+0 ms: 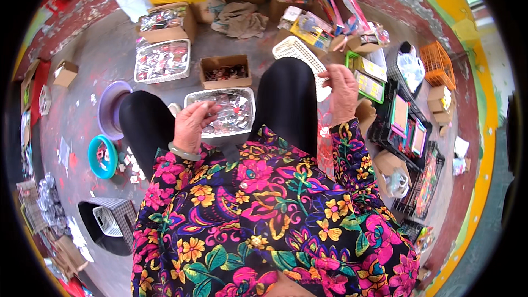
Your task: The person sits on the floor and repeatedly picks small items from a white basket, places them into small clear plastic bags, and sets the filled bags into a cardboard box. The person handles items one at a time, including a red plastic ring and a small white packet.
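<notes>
While the left hand pinches something small and glinting between curled fingertips, that piece hangs just over the near-left rim of the white tray of shiny bits set between the knees. It looks light, thin and slick, so a fingertip pinch at its edge should suit it best. At three o'clock from the tray, the right hand is raised with its fingers loosely bent; whether it grips anything I cannot tell. At twelve o'clock sits an open cardboard box, at eleven a second white tray, and at nine a purple bowl.
</notes>
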{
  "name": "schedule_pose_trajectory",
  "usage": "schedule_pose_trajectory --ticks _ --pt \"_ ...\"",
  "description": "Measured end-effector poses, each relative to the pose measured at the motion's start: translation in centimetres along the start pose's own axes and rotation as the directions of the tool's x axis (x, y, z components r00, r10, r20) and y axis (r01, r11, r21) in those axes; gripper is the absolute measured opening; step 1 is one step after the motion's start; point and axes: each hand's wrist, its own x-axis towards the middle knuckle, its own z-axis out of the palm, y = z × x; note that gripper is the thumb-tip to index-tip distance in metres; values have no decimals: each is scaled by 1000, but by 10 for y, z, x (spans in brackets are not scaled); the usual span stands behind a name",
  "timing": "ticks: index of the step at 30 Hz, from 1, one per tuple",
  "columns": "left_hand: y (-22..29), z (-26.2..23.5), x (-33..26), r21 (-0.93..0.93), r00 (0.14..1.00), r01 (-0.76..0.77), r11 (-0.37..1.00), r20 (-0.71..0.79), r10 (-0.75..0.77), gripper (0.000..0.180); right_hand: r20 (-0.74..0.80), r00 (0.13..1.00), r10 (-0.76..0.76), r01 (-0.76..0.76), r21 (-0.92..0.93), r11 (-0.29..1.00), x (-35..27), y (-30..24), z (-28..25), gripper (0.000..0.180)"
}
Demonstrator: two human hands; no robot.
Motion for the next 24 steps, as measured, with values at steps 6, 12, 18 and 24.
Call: schedule_pose_trajectory --ticks 6,12,18,24 --pt "5 -3 -3 -49 1000 -16 999 19 17 21 679 644 352 -261 -237 936 -26 21 122 38" --pt "6 -5 -4 -34 1000 2 999 -6 -2 23 699 473 536 -456 -326 828 -34 37 150 24" --pt "8 1 -5 -115 999 34 993 43 -29 22 664 549 508 -509 -217 833 -39 47 143 14" --pt "9 3 -4 -130 993 101 986 78 -92 20 645 573 506 -537 -171 826 -40 43 140 13"
